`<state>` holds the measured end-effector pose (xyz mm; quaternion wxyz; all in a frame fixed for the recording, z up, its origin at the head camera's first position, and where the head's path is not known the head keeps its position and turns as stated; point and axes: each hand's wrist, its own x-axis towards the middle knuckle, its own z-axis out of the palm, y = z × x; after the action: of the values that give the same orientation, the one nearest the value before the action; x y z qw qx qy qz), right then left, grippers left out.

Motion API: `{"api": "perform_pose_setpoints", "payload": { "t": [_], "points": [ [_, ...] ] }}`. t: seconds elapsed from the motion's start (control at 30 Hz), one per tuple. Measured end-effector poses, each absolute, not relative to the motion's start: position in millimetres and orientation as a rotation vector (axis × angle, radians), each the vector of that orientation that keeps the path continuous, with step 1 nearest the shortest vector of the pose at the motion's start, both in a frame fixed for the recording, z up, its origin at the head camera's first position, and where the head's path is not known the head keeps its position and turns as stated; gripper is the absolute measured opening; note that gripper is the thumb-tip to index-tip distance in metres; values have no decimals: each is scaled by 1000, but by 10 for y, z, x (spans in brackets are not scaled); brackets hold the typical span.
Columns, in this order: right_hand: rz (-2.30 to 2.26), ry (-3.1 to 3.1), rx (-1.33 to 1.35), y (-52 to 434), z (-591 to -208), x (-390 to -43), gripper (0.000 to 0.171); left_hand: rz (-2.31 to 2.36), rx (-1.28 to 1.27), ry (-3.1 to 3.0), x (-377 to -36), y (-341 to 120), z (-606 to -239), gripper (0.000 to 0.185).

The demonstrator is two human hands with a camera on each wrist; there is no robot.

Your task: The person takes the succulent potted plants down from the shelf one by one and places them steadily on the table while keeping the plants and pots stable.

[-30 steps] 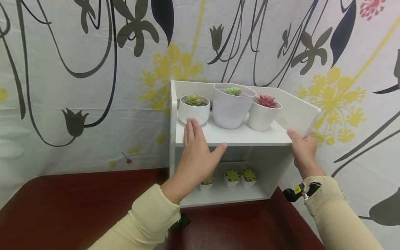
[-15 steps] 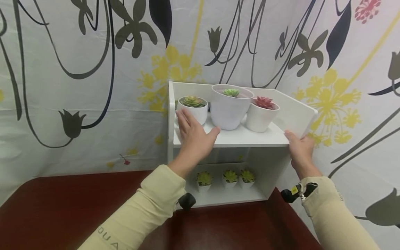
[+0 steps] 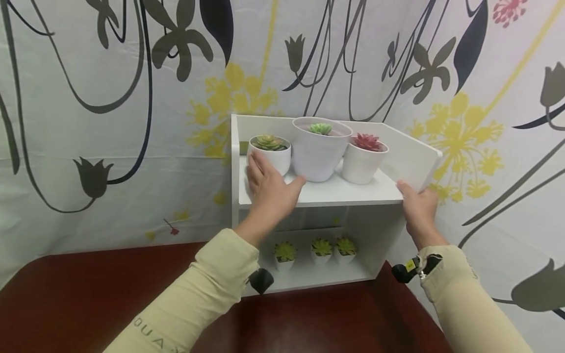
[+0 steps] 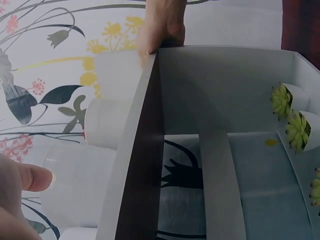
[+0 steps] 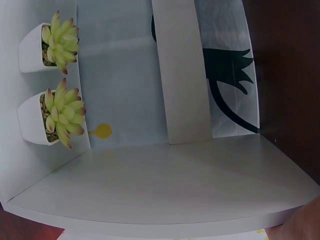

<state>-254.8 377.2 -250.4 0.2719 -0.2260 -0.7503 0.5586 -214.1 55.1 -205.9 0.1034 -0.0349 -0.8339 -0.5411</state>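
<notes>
Head view: my left hand [image 3: 270,193], fingers relaxed, is at the left pot [image 3: 279,160]; whether it touches, I cannot tell. My right hand [image 3: 421,212] grips the shelf [image 3: 348,195] at its right edge. The left pot stands up top, beside the big pot [image 3: 315,157].

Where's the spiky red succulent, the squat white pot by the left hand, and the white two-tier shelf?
Spiky red succulent [image 3: 368,142]: head view, on its leaves.
Squat white pot [image 3: 283,159]: head view, outer wall, right side.
White two-tier shelf [image 3: 353,194]: head view, bare front of upper board.
</notes>
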Motion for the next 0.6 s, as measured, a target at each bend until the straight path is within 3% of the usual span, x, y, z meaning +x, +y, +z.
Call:
{"api": "perform_pose_setpoints", "payload": {
  "t": [0.6],
  "points": [
    [1521, -1997, -614, 3770, -2495, -2558, 61, -1651, 85, -2318, -2388, 535, -2014, 106]
  ]
}}
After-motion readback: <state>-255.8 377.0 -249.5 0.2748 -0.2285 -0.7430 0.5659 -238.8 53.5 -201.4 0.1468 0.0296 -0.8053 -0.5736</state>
